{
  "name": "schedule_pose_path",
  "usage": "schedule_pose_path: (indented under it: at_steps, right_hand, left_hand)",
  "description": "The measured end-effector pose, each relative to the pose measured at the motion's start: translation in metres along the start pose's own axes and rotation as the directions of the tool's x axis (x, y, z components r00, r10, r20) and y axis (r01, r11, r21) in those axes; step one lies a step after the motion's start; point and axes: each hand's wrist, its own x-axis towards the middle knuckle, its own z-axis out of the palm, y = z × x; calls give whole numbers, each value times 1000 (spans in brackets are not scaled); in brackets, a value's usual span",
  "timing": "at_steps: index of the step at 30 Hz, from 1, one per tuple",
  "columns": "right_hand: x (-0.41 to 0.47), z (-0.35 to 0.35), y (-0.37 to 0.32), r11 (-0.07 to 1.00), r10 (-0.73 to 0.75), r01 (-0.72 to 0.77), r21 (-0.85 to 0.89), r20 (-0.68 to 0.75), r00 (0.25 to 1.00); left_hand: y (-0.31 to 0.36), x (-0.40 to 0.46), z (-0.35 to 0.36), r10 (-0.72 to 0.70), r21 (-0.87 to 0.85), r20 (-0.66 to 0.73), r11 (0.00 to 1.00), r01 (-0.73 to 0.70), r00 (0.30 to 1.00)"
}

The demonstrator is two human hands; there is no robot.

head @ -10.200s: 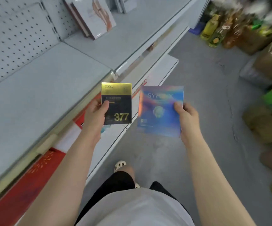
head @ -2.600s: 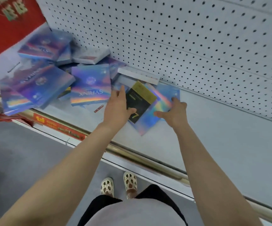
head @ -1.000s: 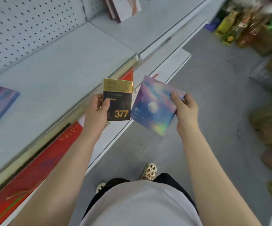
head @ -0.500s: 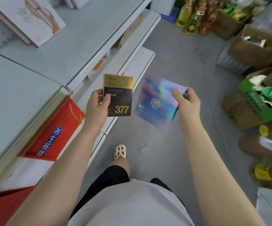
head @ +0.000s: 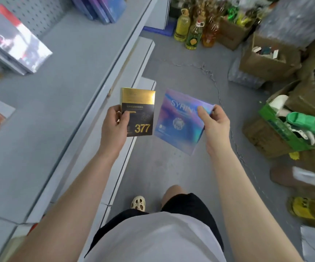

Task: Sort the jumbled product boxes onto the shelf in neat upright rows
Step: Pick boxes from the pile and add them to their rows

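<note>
Since half a second ago the view has travelled further along the aisle: a row of purple boxes now shows upright at the far end of the shelf, and the iridescent box has tipped slightly.

Left hand has its grip closed on one black-and-gold box, thumb on the face, box upright, long axis vertical, "377" readable. Right hand has its grip closed on the top right corner of one iridescent box, tilted, lower edge swung toward the person. Both boxes hang over the floor, just apart from each other and clear of the shelf.

The shelf lies to the left of both grips, so the left hand is nearer. The standing purple row lies ahead and to the left, well apart. Judging by colour, the iridescent box probably belongs there.

Counted: two boxes in hand, about three or four in the purple row, and one blurred silvery stack on the near left.
</note>
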Motion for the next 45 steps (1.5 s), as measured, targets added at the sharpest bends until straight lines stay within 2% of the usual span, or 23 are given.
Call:
schedule_pose_path:
  at_steps: [5, 15, 22, 29, 33, 36, 40, 43, 45]
  right_hand:
    - [104, 13, -14, 1000, 9, -9, -13, 11, 1000]
    - [328, 62, -61, 990, -89, 113, -79, 263, 961]
    - [451, 146, -92, 992, -113, 130, -7, 440, 891]
    - [545, 244, -119, 992, -107, 128, 8, 603, 790]
    - [585, 299, -129, 989, -97, 147, -6, 725, 681]
    - [602, 343, -129, 983, -106, 185, 1, 821, 561]
    - [613, 401, -123, 973, -99, 228, 28, 946, 307]
    - [615, 435, -122, 982, -60, 183, 36, 989, 132]
    - [621, 452, -118, 986, -15, 166, 12, 1000, 15]
  left_hand:
    - [26, 88, 45, 14, 22, -10, 1000, -14, 1000]
    - [84, 230, 124, 24, -140, -289, 988, -67, 957]
    - [113, 328, 128, 10, -168, -514, 979, -112, 858]
    - [126, 428, 112, -30, -185, -655, 975, -122, 755]
    - [134, 466, 103, -37, -163, -728, 979, -120, 685]
    - [131, 476, 95, -75, -169, -797, 981, -101, 600]
    - [126, 473, 92, -143, -201, -888, 976, -89, 436]
    - [128, 468, 100, -211, -236, -939, 970, -64, 273]
    - [129, 467, 112, -236, -253, -952, 965, -67, 194]
